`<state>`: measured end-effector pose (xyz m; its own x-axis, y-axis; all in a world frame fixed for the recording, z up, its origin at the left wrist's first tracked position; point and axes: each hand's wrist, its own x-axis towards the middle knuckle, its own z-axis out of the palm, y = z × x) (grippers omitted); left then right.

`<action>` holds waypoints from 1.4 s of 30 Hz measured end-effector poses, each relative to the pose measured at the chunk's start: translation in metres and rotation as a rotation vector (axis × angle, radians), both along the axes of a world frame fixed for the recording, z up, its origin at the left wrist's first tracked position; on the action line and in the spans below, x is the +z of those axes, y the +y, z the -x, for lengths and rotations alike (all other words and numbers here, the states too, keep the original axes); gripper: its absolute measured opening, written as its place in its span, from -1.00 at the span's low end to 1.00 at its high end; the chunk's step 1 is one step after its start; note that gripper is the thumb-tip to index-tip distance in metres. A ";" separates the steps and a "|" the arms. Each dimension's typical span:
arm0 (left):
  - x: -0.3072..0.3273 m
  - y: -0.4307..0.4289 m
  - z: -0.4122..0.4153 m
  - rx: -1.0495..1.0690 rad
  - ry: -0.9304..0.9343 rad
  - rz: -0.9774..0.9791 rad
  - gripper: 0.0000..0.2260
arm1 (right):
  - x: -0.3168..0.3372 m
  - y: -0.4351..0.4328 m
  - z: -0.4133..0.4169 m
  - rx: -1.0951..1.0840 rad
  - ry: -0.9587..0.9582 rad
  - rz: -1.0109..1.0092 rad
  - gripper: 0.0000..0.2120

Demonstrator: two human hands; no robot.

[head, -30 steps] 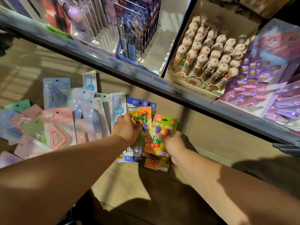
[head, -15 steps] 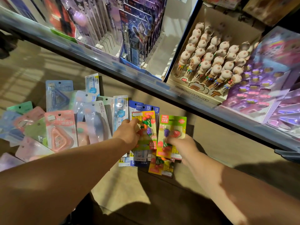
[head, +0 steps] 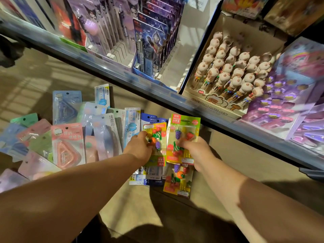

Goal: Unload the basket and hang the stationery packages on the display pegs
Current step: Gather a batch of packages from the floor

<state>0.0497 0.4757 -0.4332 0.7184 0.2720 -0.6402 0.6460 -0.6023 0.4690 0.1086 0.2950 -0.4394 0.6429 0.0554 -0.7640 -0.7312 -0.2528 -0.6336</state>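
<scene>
The left hand (head: 140,148) grips a yellow eraser pack (head: 157,146), its lower half hidden. The right hand (head: 196,151) pinches a green eraser pack (head: 184,137) — both above blurred packages (head: 68,142) on the floor.

Right hand (head: 196,151) now holds the green-topped fruit eraser card (head: 184,137) higher, upright, clear of the pile.

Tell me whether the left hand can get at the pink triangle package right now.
Probably not at once: the left hand is gripping a fruit eraser pack. The pink triangle package lies uncovered on top just to its left, so once freed, the way looks open.
</scene>
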 end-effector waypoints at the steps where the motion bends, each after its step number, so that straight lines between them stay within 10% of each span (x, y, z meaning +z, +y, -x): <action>1: 0.000 0.001 0.000 -0.019 0.000 -0.002 -0.58 | 0.001 0.000 -0.002 0.027 -0.053 0.064 -0.50; 11: -0.010 0.006 -0.004 0.005 0.010 0.083 -0.63 | 0.018 -0.012 -0.013 -0.041 -0.007 -0.181 -0.75; 18: -0.010 0.010 -0.003 -0.013 -0.013 0.091 -0.66 | -0.001 0.021 0.011 0.109 0.138 -0.139 -0.29; 26: -0.005 0.011 0.000 0.048 0.040 0.159 -0.59 | 0.004 0.040 0.013 0.091 0.107 -0.091 -0.78; 34: 0.006 0.002 -0.001 0.216 -0.019 0.372 -0.52 | 0.007 0.042 0.016 0.015 0.129 -0.109 0.17; 42: 0.014 -0.003 -0.006 0.468 -0.092 0.688 -0.52 | 0.018 0.032 0.011 0.065 -0.024 -0.223 -0.24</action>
